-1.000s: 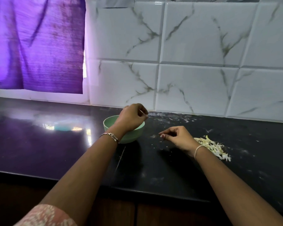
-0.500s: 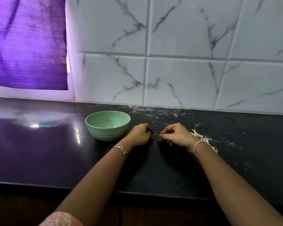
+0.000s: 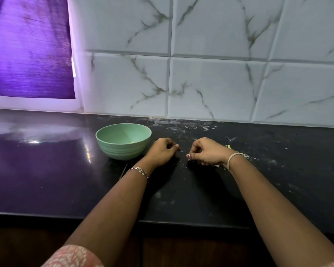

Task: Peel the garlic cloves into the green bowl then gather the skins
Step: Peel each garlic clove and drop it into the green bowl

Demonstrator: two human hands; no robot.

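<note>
The green bowl stands on the black counter, with a pale garlic piece just showing inside. My left hand rests on the counter right beside the bowl, fingers curled, thumb against the forefinger. A short gap to the right, my right hand also rests there with curled fingers and the thumb tip pressed to the forefinger. I see nothing held in either hand. The pile of garlic skins lies behind my right wrist, mostly hidden. Tiny skin flakes dot the counter between the hands.
A white marble-tiled wall closes the back of the counter. A purple curtain hangs at the upper left. White specks and dust lie along the counter's back edge. The counter's front edge runs under my forearms.
My left hand has come away from above the bowl and down onto the counter beside my right hand. The right hand has stayed put. The view has shifted left and down.
</note>
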